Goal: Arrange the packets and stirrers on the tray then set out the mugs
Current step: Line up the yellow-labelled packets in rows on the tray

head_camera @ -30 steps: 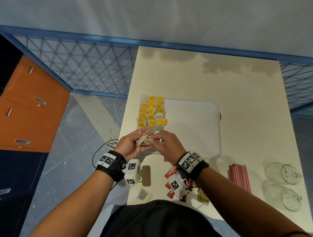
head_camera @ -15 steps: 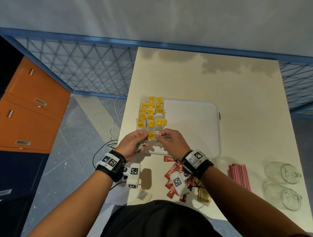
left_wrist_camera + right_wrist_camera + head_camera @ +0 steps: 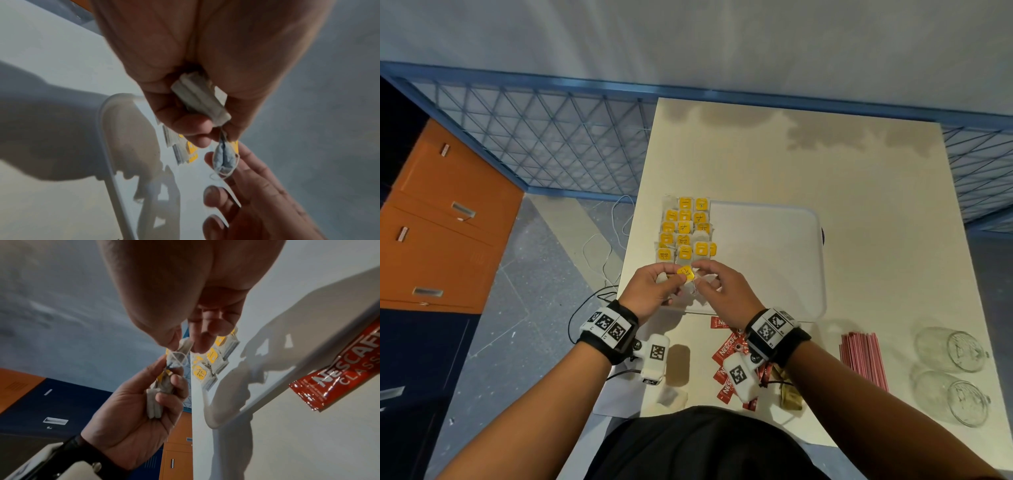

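Observation:
A white tray (image 3: 774,260) lies on the cream table, with several yellow-tagged tea bags (image 3: 685,233) laid in rows along its left side. My left hand (image 3: 650,291) grips a small stack of tea bags (image 3: 200,99) over the tray's near left corner. My right hand (image 3: 717,286) pinches one tea bag with a yellow tag (image 3: 686,273) and loose string (image 3: 179,359), right beside the left hand's thumb. Red coffee sachets (image 3: 726,353) lie under my right wrist. Pink stirrers (image 3: 863,359) and two clear glass mugs (image 3: 950,373) lie at the near right.
An orange drawer cabinet (image 3: 438,233) and a blue mesh fence (image 3: 544,150) stand left of the table, with cables (image 3: 599,246) on the floor. One loose tea bag (image 3: 671,399) and a brown packet (image 3: 791,399) lie by the table's near edge.
Both hands have moved slightly forward toward the tea bag rows. A yellow tag now shows between the fingertips as the right hand draws one bag from the left hand's stack.

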### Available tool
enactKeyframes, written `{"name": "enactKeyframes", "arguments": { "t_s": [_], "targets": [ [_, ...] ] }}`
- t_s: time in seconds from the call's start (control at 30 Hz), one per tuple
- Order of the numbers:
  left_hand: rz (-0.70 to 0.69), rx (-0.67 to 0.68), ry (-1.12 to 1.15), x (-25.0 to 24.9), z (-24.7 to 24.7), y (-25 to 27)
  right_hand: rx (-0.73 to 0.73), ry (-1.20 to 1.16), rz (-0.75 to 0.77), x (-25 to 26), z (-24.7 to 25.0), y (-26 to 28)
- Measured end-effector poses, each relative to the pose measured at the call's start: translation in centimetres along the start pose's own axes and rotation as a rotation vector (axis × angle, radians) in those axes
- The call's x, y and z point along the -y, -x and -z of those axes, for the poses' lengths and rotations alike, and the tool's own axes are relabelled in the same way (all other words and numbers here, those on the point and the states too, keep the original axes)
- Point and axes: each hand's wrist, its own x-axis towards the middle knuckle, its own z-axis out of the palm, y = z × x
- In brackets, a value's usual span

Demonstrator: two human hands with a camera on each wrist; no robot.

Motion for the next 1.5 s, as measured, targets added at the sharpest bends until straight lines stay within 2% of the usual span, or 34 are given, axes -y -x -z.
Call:
{"name": "enactKeyframes", "arguments": {
  "t_s": [0.1, 0.2, 0.3, 0.4, 0.8, 0.93, 1.3, 1.5],
  "targets": [
    [0.023, 0.014, 0.018, 0.0, 0.0, 0.0, -0.010, 0.024, 0.131, -0.2, -0.1, 0.1],
    [0.042, 0.012, 0.034, 0.0, 0.0, 0.0, -0.043, 0.073, 0.165, -0.1, -0.3, 0.1],
    [0.041, -0.003, 0.034, -0.2, -0.1, 0.1, -0.137, 0.145, 0.138, 0.1, -0.3, 0.1],
    [0.032, -0.007, 0.015, -0.2, -0.2, 0.2, -0.121, 0.213, 0.104, 0.3, -0.4, 0.0],
    [-0.028, -0.011, -0.008, -0.3, -0.6, 0.5, -0.154, 0.087, 0.013, 0.4, -0.4, -0.3],
    [-0.040, -0.009, -0.014, -0.1, -0.6, 0.5, -0.158, 0.094, 0.038, 0.7, -0.3, -0.2],
    [-0.026, 0.054, -0.045, -0.4, -0.5, 0.8, -0.079, 0.024, 0.038, 1.3, 0.4, -0.4],
    [-0.085, 0.088, -0.144, -0.4, 0.1, 1.0, 0.021, 0.025, 0.066, 1.5, 0.5, -0.4]
  ]
}}
